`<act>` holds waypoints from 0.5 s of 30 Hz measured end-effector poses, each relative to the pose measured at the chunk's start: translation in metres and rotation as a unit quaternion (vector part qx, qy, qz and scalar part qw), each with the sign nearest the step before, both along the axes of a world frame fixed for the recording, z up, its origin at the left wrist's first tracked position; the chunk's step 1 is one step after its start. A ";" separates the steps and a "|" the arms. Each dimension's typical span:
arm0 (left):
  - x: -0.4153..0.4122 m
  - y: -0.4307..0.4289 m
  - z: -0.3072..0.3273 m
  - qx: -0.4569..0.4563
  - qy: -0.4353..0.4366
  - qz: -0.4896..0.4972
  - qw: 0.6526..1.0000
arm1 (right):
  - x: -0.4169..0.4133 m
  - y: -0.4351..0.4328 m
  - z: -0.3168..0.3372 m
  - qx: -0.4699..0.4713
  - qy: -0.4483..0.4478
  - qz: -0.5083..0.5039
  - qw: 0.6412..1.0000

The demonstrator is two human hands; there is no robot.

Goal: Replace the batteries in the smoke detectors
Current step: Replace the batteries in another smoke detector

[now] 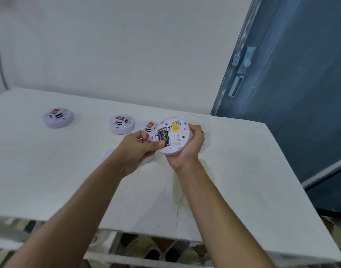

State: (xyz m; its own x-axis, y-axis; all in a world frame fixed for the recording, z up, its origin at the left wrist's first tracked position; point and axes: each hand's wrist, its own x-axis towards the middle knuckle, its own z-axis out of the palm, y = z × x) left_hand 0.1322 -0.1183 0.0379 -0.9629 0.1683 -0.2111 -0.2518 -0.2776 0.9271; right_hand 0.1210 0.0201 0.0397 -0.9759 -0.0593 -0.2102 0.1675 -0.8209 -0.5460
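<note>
While the left hand (135, 149) pinches a black battery (164, 137) with a narrow grip, the battery sits in the open back of a white smoke detector (172, 136). Right of that grip, the right hand (192, 146) cups the detector's rim, holding it above the white desk (49, 171).

White detector (175, 137) upturned (batteries (163, 137) seated)
</note>
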 end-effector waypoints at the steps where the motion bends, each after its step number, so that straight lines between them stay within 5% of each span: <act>1: 0.000 -0.002 -0.001 -0.004 -0.001 0.004 1.000 | 0.000 -0.003 -0.001 0.000 -0.002 0.004 1.000; 7: 0.007 -0.017 -0.004 -0.048 0.019 0.019 0.998 | -0.001 -0.019 -0.011 0.005 -0.030 0.013 0.999; 15: 0.007 -0.050 -0.015 -0.257 0.125 0.111 0.952 | -0.001 -0.037 -0.026 0.010 -0.046 0.008 0.999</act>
